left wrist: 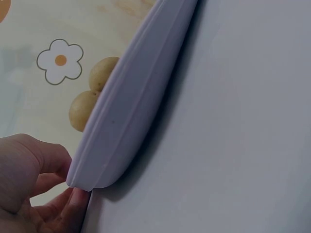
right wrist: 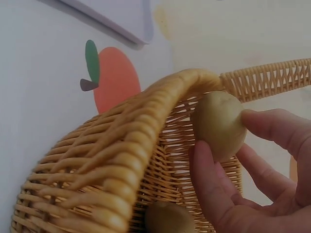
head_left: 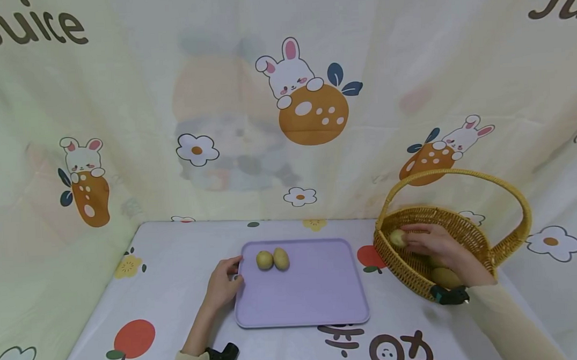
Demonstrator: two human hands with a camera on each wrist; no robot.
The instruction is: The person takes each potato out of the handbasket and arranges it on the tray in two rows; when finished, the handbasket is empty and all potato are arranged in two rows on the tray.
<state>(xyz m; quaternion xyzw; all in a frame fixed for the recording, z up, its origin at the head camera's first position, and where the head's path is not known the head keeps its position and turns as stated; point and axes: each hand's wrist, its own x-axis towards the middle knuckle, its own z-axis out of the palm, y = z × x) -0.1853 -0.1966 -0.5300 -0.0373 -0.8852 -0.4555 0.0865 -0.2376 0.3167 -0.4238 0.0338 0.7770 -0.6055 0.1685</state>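
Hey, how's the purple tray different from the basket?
The tray is pale purple and smooth; the basket is golden-brown and woven. The tray is shallow and rectangular; the basket is deeper and rounded. The basket has an arched handle; the tray has none. Both hold what look like potatoes.

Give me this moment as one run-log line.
right hand: pinches potato at basket | left hand: grips tray at left edge | tray: two potatoes side by side | basket: at least one more potato inside
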